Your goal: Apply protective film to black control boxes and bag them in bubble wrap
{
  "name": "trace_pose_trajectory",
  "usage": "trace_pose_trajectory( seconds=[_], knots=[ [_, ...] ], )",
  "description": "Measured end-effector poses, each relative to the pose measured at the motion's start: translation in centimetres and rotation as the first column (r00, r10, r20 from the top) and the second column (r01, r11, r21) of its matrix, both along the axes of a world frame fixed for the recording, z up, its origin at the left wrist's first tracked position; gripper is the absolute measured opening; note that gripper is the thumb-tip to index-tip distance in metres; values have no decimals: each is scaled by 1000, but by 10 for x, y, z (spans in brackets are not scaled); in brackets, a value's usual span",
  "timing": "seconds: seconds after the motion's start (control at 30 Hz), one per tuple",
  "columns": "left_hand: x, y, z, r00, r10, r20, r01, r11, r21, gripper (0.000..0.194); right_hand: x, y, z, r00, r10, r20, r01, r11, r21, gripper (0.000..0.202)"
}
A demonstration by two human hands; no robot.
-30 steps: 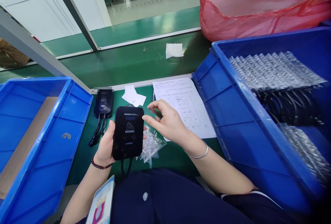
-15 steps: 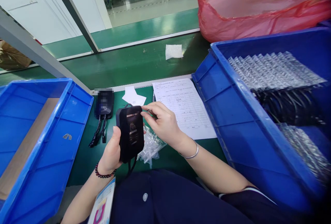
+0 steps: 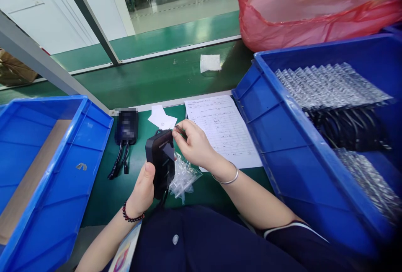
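My left hand [image 3: 143,188] is wrapped around a black box-shaped electronic device [image 3: 159,161] with printing on its front, thumb along its left side. Black cables [image 3: 163,198] hang from its lower end. At its upper right corner, my right hand [image 3: 193,142] is closed in a pinch; a small dark piece shows between the fingers, too small to name. Behind the device lies a pile of small clear plastic pieces [image 3: 184,175]. A similar black device [image 3: 128,127] with two short cables lies on the green table to the left.
A blue bin [image 3: 97,138] with cardboard inside stands at left. At right, another blue bin [image 3: 270,138] holds bubble-wrapped items [image 3: 329,85] and black cables. A printed form [image 3: 226,133] and white paper pieces [image 3: 161,117] lie on the table. A red plastic bag [image 3: 314,12] sits behind.
The device has turned and tilted in my left hand, so its front faces more to the right. My right hand stays at its upper corner, with the fingers slightly shifted.
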State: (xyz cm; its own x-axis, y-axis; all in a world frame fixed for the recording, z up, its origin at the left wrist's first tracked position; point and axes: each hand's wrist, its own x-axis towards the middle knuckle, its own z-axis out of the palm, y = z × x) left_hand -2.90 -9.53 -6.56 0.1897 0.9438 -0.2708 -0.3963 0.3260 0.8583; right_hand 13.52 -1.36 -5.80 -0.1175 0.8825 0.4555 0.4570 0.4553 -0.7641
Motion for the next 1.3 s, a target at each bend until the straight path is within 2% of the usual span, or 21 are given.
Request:
trace_pose_trajectory(
  seconds=[0.07, 0.13, 0.23, 0.3, 0.37, 0.47, 0.6, 0.77, 0.87, 1.03, 1.17, 1.3],
  knots=[
    [1, 4, -2, 998, 47, 45, -45, 998, -41, 67, 1, -2, 7, 997, 75, 4, -74, 997, -27, 12],
    [-2, 13, -1, 987, 142, 75, -133, 984, -118, 66, 3, -7, 15, 988, 149, -46, -150, 989, -8, 11],
    [-13, 28, 2, 963, 245, 110, -226, 960, -163, 66, 6, -12, 22, 979, 138, -151, -132, 990, 47, 9],
    [-19, 33, 4, 957, 242, 160, -220, 964, -148, 67, 5, -9, 20, 979, 87, -182, -90, 996, -6, 7],
    [-21, 32, 7, 957, 211, 197, -187, 974, -131, 67, 0, -2, 13, 983, 87, -164, -100, 993, -68, 10],
    [-16, 25, 9, 959, 192, 208, -173, 979, -106, 65, -12, 9, 4, 984, 148, -98, -154, 986, -58, 24],
    [-6, 18, 7, 956, 216, 200, -200, 975, -96, 64, -28, 15, 0, 987, 138, -78, -143, 988, -61, 24],
    [1, 15, 2, 954, 221, 200, -208, 974, -87, 66, -36, 19, -6, 979, 84, -186, -84, 996, 9, 7],
    [5, 12, -1, 958, 210, 198, -196, 977, -87, 67, -38, 20, -11, 968, 59, -245, -49, 998, 49, 15],
    [6, 10, -6, 942, 278, 191, -258, 958, -122, 62, -40, 15, -8, 994, 0, -108, 19, 985, 170, 15],
    [-1, 21, -2, 931, 283, 230, -267, 959, -100, 57, -40, 1, -2, 993, 78, -87, -56, 970, 238, 11],
    [-9, 32, 4, 928, 266, 262, -253, 964, -81, 57, -39, -14, 3, 977, 177, -121, -145, 960, 238, 8]
  ],
)
